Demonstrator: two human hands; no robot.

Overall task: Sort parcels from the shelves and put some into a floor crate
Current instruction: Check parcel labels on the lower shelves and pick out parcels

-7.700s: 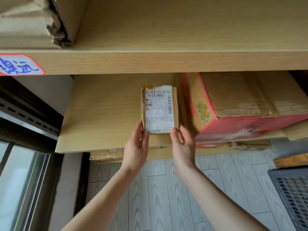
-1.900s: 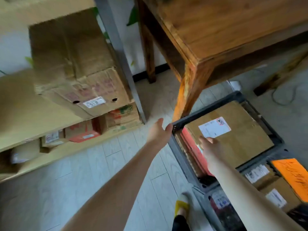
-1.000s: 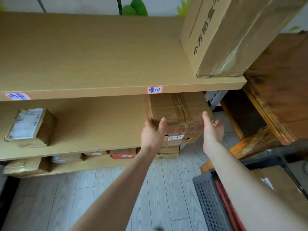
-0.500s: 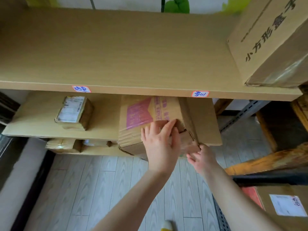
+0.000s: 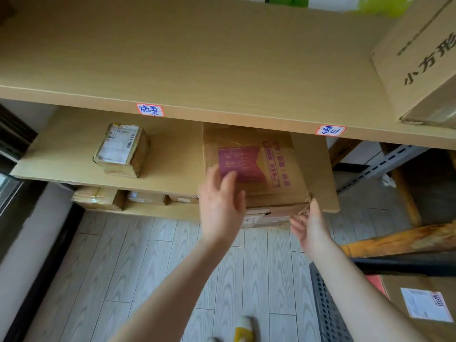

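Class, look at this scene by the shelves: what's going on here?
A person has both hands at a brown cardboard box with a purple printed panel, at the front of the middle wooden shelf. The left hand lies open over its top front edge; the right hand is open at its lower right corner; neither grips it. A small taped parcel with a white label sits further left. The grey plastic floor crate already holds a labelled carton.

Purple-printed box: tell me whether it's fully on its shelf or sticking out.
Sticking out: the purple-printed box overhangs the front edge of the middle shelf.
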